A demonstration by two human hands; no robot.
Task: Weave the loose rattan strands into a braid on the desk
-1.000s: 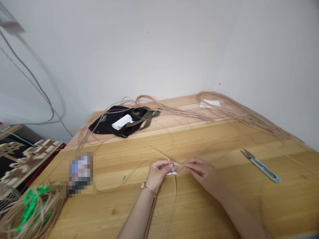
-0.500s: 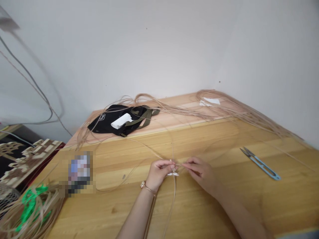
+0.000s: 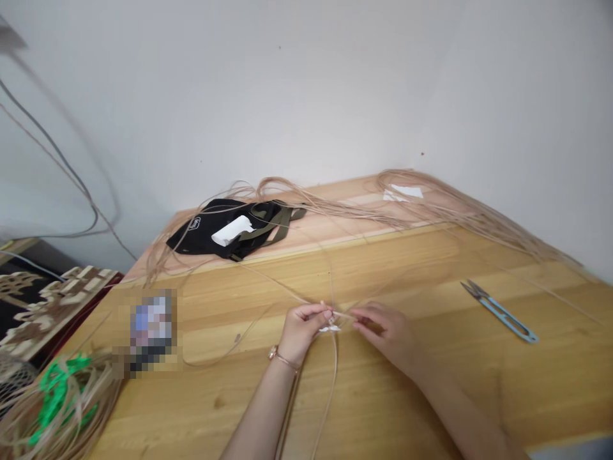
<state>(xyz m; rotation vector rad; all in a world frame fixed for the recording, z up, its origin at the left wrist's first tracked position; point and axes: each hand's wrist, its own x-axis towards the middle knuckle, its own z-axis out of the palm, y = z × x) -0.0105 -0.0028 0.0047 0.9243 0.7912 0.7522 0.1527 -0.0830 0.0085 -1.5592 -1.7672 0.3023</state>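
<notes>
At the middle of the wooden table (image 3: 412, 396), my left hand (image 3: 304, 329) pinches thin tan rattan strands (image 3: 334, 358) where they cross. A bracelet is on that wrist. My right hand (image 3: 383, 329), just to the right, has thumb and fingers closed on the end of a short strand (image 3: 343, 315) that runs across to the left fingertips. A small white scrap (image 3: 330, 329) sits under the crossing. Other strands lead from it toward the back left, straight back and down to the front edge. The exact weave between the fingers is too small to make out.
Blue-handled thread snips (image 3: 502, 314) lie to the right. At the back are a black bag (image 3: 198, 227), a white paper roll (image 3: 232, 231) and long loose strands (image 3: 498, 230). A coil (image 3: 103, 409) with green ties and a blurred-out item (image 3: 152, 329) are at left.
My right hand has drawn slightly away from the left, so more of the strand between them shows. The whole view has shifted a little.
</notes>
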